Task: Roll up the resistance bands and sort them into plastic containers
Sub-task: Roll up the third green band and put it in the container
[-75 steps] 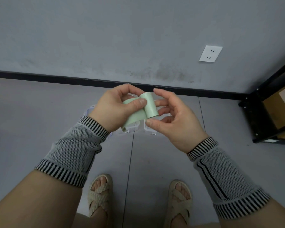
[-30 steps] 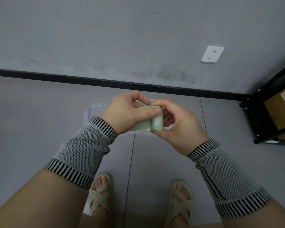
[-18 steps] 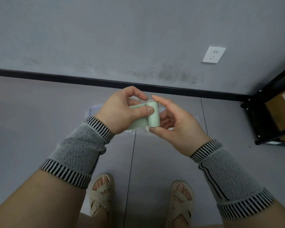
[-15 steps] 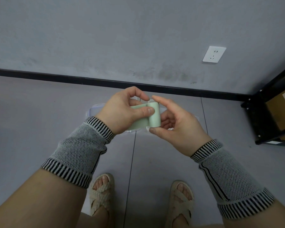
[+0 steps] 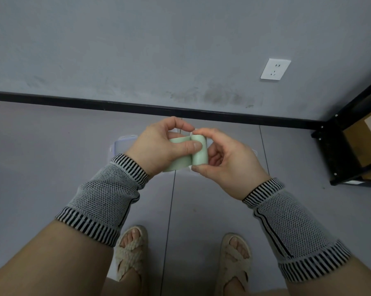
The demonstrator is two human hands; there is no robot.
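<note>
Between the two hands, above the floor: a pale green flat rubber resistance band (image 5: 188,153), partly wound, held at chest height over the grey tiled floor (image 5: 52,167).
Rolled part: a short green cylinder at the band's right end, its long axis running roughly away from the person and tilted slightly to the left at the far end.
Loose tail: the unwound strip leaves the roll to the left and passes under the left thumb, its lower edge showing below that hand; how much tail remains is hidden by the palm.
Left hand (image 5: 158,148): clamps the flat tail, thumb pressed on top right beside the roll, fingers curled behind.
Right hand (image 5: 225,159): pinches the roll across its ends, forefinger on the far end, thumb on the near end, other fingers curled loosely behind.
Deciding relation: the roll sits to the right of the tail, so winding must advance leftward, toward the left thumb; the right hand is the one on the roll and best placed to turn it.
Clear plastic containers (image 5: 121,146): on the floor directly beneath the hands, mostly hidden by them; their contents cannot be made out.
Judged stage: rolling not finished, sorting not yet begun for this band.
Risk: the springy roll may loosen if the end pinch slackens.
</note>
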